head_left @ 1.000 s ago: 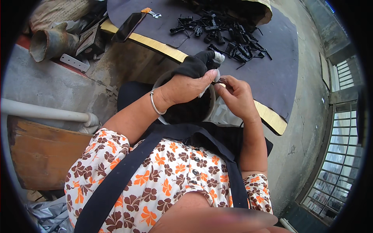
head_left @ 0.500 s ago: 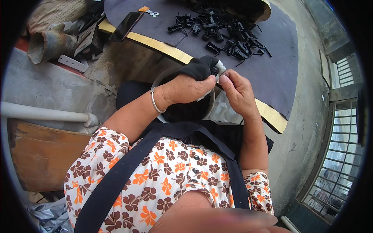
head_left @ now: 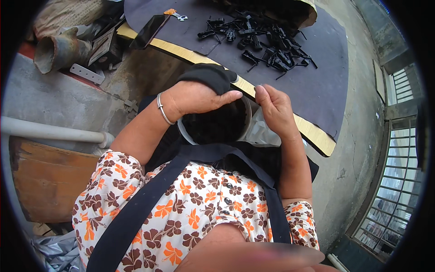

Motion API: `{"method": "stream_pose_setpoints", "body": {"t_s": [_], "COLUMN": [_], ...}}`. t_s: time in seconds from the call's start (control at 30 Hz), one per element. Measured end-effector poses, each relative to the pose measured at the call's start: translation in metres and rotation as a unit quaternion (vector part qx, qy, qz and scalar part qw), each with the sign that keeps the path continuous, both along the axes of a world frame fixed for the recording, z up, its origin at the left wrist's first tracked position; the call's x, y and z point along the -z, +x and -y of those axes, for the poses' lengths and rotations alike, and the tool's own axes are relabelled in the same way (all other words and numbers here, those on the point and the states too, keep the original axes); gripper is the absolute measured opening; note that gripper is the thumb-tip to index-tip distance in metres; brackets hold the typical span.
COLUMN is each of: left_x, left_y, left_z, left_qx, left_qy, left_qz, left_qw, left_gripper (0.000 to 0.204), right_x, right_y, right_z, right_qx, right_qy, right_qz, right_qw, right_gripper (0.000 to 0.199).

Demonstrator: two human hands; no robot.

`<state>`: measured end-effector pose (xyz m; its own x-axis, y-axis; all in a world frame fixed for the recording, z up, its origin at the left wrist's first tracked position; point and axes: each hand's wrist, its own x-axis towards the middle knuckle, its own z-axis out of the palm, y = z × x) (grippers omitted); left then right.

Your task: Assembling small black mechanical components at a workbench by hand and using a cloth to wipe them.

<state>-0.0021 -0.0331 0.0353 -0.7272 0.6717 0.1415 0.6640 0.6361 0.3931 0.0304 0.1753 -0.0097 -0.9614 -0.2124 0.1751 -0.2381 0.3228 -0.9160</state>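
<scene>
My left hand (head_left: 192, 97) is over a bucket, its fingers covered by a black cloth (head_left: 210, 77) that looks like part of a glove. The bare thumb stretches out apart from the covered fingers, and nothing shows between them. My right hand (head_left: 276, 111) is by the table edge, thumb and forefinger pinched together. A tiny dark bit seems to be at its fingertips, too small to name. Below the hands, the round bucket (head_left: 248, 119) has a pale rim and a dark inside. A pile of black plastic parts (head_left: 276, 47) with thin rods lies on the table beyond.
The table (head_left: 324, 81) has a dark cover and a pale wooden edge. A phone (head_left: 149, 31) and an orange-handled tool (head_left: 176, 14) lie at its far left. A rusty pipe fitting (head_left: 61, 51) and a white pipe (head_left: 54, 131) are at left; a barred window (head_left: 387, 181) is at right.
My left hand has moved left, away from the right hand, and its thumb has opened out. White material and a small part seen between the hands no longer show. The right hand stays pinched.
</scene>
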Motion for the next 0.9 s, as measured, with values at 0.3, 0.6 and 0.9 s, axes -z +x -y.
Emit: {"method": "stream_pose_setpoints", "body": {"t_s": [0.3,0.6,0.9], "left_x": [0.041,0.002,0.012], "left_y": [-0.083,-0.015,0.000], "left_z": [-0.045,-0.018,-0.021], "left_qx": [-0.015,-0.094,-0.017], "left_qy": [-0.007,0.246,0.364], "left_qz": [-0.158,0.250,0.186], "left_qw": [0.987,0.932,0.912], "left_gripper": [0.030,0.020,0.022], "right_x": [0.002,0.000,-0.004], "right_y": [-0.009,-0.004,0.003], "right_z": [-0.013,0.000,0.008], "right_qx": [0.090,0.101,0.021], "right_qy": [0.049,0.159,-0.168], "right_qz": [-0.050,-0.227,0.137], "right_qw": [0.994,0.956,0.976], "right_gripper": [0.030,0.013,0.015]}}
